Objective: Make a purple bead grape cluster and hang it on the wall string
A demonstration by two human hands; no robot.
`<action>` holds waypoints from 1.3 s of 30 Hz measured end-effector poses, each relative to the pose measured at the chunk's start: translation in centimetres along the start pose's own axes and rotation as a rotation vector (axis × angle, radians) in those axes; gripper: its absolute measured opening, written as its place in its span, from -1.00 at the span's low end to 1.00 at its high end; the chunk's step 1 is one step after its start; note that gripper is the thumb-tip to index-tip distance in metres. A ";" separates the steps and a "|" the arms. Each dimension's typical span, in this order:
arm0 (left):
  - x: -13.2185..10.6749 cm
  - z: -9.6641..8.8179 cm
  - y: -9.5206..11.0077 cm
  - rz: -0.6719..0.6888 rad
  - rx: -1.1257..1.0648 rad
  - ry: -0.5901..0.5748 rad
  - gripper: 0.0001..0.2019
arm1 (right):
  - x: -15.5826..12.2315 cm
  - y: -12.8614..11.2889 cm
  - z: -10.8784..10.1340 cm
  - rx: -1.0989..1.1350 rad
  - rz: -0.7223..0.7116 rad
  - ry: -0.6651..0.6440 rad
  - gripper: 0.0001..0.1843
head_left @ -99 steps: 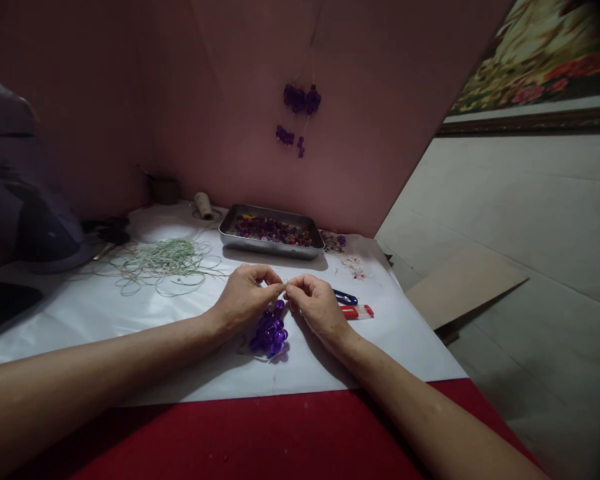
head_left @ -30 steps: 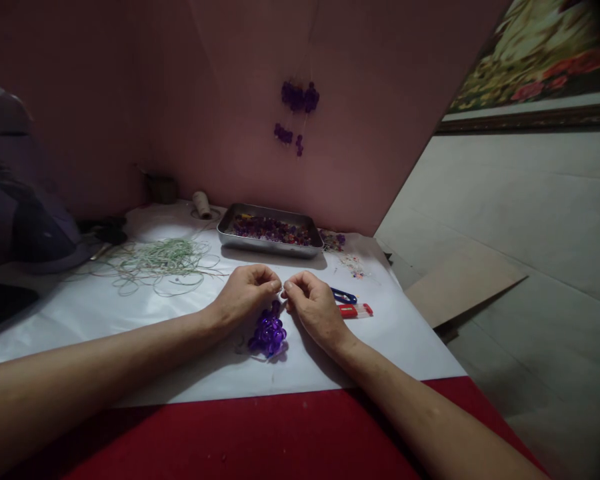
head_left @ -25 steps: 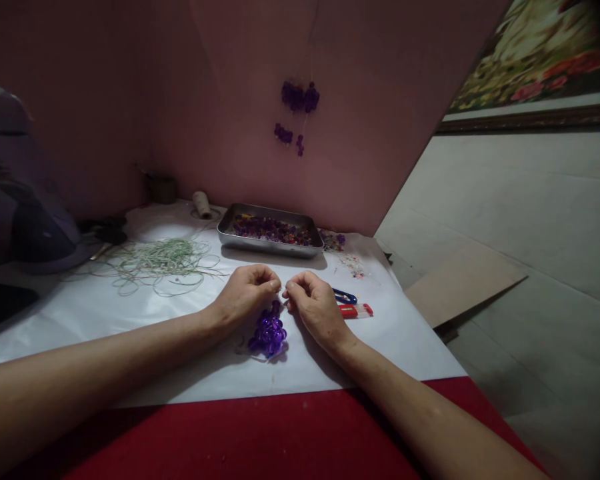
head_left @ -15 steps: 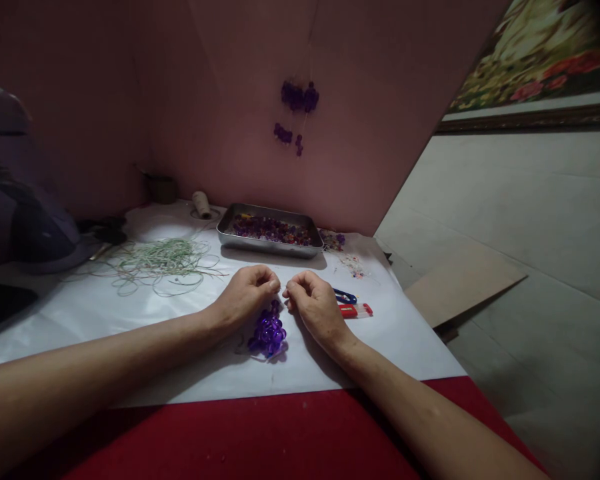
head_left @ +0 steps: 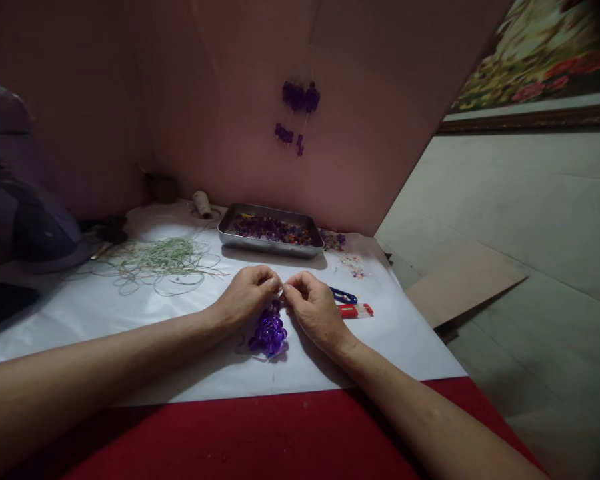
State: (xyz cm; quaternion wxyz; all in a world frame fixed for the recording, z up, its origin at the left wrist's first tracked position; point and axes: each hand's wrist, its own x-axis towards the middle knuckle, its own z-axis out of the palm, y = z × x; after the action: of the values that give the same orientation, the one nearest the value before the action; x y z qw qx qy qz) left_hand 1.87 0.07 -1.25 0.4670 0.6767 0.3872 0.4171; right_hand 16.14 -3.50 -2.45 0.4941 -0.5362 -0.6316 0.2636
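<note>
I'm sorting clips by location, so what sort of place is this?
Probably a home beading corner: a metal tray of beads, a tangle of green cord and purple bead clusters hanging against the pink wall.

Head cam, faces fwd/dn; hands & tbl close, wall behind.

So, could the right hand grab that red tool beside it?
Probably yes: the red tool lies just outside the right hand, with nothing visible on top. However, the thumb and finger look pinched together, so they'd likely need to open first.
</note>
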 end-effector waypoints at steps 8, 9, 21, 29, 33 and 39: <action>-0.2 0.0 0.5 -0.046 0.013 -0.011 -0.93 | 0.0 -0.1 0.0 -0.001 0.005 0.013 -0.86; -0.2 0.0 0.6 -0.052 0.030 -0.010 -0.93 | 0.0 -0.2 0.0 -0.007 0.006 0.015 -0.86; -0.2 0.2 0.4 -0.091 0.030 0.000 -0.94 | 0.1 0.1 0.0 -0.009 0.015 0.021 -0.88; -0.3 0.0 0.6 -0.093 0.000 -0.018 -0.94 | 0.0 0.2 0.0 -0.028 0.028 0.037 -0.89; -0.2 0.1 0.6 -0.099 0.004 -0.013 -0.92 | 0.1 0.2 0.0 -0.031 0.019 0.037 -0.88; -0.1 0.2 0.3 -0.086 0.004 -0.008 -0.88 | 0.1 0.1 0.0 -0.018 0.034 0.023 -0.88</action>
State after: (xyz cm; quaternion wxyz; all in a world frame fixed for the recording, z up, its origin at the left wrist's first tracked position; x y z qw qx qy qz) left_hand 2.02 -0.17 -1.04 0.4846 0.6623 0.4148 0.3930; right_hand 16.20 -3.41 -2.47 0.4919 -0.5545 -0.6188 0.2600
